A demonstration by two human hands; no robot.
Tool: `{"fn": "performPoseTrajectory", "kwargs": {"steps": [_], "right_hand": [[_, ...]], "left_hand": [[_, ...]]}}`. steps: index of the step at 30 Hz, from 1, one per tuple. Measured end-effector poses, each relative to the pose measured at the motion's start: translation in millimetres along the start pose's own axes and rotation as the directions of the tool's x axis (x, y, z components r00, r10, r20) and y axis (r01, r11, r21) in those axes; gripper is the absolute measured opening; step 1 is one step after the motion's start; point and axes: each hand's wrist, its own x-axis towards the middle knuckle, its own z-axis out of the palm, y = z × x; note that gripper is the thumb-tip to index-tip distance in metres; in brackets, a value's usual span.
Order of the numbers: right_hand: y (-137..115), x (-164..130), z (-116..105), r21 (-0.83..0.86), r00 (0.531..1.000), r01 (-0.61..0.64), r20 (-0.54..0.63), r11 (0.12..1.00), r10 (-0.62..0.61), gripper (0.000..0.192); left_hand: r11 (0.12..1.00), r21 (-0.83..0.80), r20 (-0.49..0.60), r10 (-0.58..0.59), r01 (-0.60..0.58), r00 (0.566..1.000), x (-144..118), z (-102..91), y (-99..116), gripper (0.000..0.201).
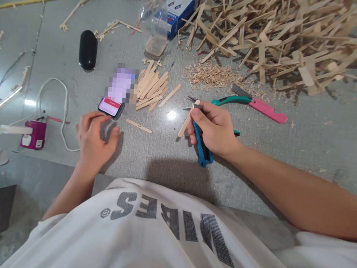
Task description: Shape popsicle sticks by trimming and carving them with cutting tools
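Observation:
My right hand (214, 129) grips blue-handled cutting pliers (200, 146) together with a flat wooden stick (186, 124) that slants down to the left. My left hand (95, 137) rests on the grey floor with fingers curled, its fingertips at the near edge of a phone (112, 105) whose screen is lit. A small pile of flat wooden sticks (151, 88) lies just right of the phone. One loose stick (138, 126) lies between my hands.
A green and pink tool (253, 104) lies beyond my right hand, with wood chips (211, 74) behind it. A big heap of glued sticks (284, 30) fills the far right. A black case (88, 49), a clear bottle (154, 15), a blue box (182, 5) and a purple charger (34, 134) with white cable are around.

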Motion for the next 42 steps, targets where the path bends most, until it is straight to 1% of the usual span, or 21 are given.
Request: {"fn": "performPoseTrajectory", "kwargs": {"steps": [1,2,3,5,6,8,9,10,12,13,15,18,20,22,26,29,32,34,36,40,42], "right_hand": [[0,-1,0,0.009,1.0,0.01,0.005,1.0,-0.01,0.057],[0,-1,0,0.024,1.0,0.023,0.012,0.999,-0.023,0.056],[0,-2,1,0.045,0.999,0.036,0.018,0.998,-0.037,0.054],[-1,-4,2,0.092,0.998,0.057,0.024,0.994,-0.059,0.052],[-2,-5,2,0.109,0.997,0.064,0.025,0.992,-0.068,0.051],[-2,-5,3,0.127,0.996,0.074,0.032,0.989,-0.078,0.051],[-2,-5,3,0.128,0.996,0.076,0.037,0.989,-0.081,0.051],[-1,-4,2,0.128,0.996,0.078,0.041,0.989,-0.084,0.049],[0,-2,0,0.129,0.996,0.077,0.043,0.989,-0.083,0.047],[1,-1,-1,0.13,0.996,0.071,0.048,0.989,-0.078,0.046],[3,1,-4,0.128,0.996,0.042,0.075,0.991,-0.052,0.045],[3,1,-6,0.115,0.997,-0.015,0.077,0.993,0.006,0.048],[1,-1,-5,0.094,0.998,-0.041,0.048,0.995,0.036,0.048],[-4,-4,-4,0.047,0.997,-0.06,0.052,0.997,0.058,0.044],[-14,-6,-4,-0.104,0.983,-0.109,0.137,0.989,0.123,0.028],[-16,-2,-7,-0.189,0.967,-0.123,0.199,0.974,0.161,0.024],[-13,1,-10,-0.137,0.947,-0.168,0.251,0.976,0.198,0.025],[-11,3,-12,-0.075,0.939,-0.215,0.257,0.974,0.228,0.025],[-10,4,-14,-0.043,0.935,-0.243,0.257,0.969,0.245,0.024],[-12,5,-15,-0.092,0.924,-0.207,0.307,0.974,0.226,0.025],[-14,6,-16,-0.127,0.918,-0.207,0.318,0.97,0.237,0.027]], "left_hand": [[0.994,-0.102,0.051,0.053,-0.047,0.997,5,-1.8,10,0.025],[0.975,-0.211,0.148,0.096,-0.064,0.984,11,-3.1,21,0.023],[0.945,-0.326,0.278,0.129,-0.033,0.952,18,-3.8,34,0.025],[0.845,-0.523,0.473,0.178,0.112,0.863,33,-2.4,63,0.036],[0.806,-0.564,0.554,0.206,0.181,0.807,41,-0.1,77,0.042],[0.776,-0.551,0.711,0.242,0.308,0.66,55,8.0,103,0.046],[0.746,-0.558,0.748,0.262,0.365,0.609,59,13.6,113,0.04],[0.696,-0.584,0.753,0.274,0.417,0.598,63,19.9,121,0.034],[0.58,-0.642,0.735,0.28,0.501,0.617,65,33.7,131,0.027],[0.533,-0.662,0.724,0.273,0.527,0.633,65,40.7,132,0.027],[0.469,-0.701,0.687,0.239,0.537,0.687,61,53.6,130,0.031],[0.417,-0.745,0.639,0.226,0.52,0.735,55,67.6,121,0.033],[0.395,-0.766,0.611,0.202,0.507,0.765,53,73.0,116,0.031],[0.379,-0.774,0.595,0.163,0.507,0.787,53,76.0,113,0.029],[0.374,-0.759,0.611,0.128,0.532,0.781,57,78.3,113,0.031],[0.357,-0.777,0.596,0.148,0.519,0.789,58,77.9,116,0.036],[0.365,-0.772,0.602,0.162,0.52,0.782,57,76.4,117,0.045],[0.406,-0.748,0.626,0.166,0.525,0.762,55,75.1,117,0.049],[0.45,-0.733,0.631,0.172,0.509,0.757,53,74.0,116,0.052],[0.51,-0.727,0.613,0.183,0.459,0.768,52,73.3,112,0.051],[0.527,-0.722,0.614,0.19,0.448,0.766,52,73.4,110,0.049]]}}
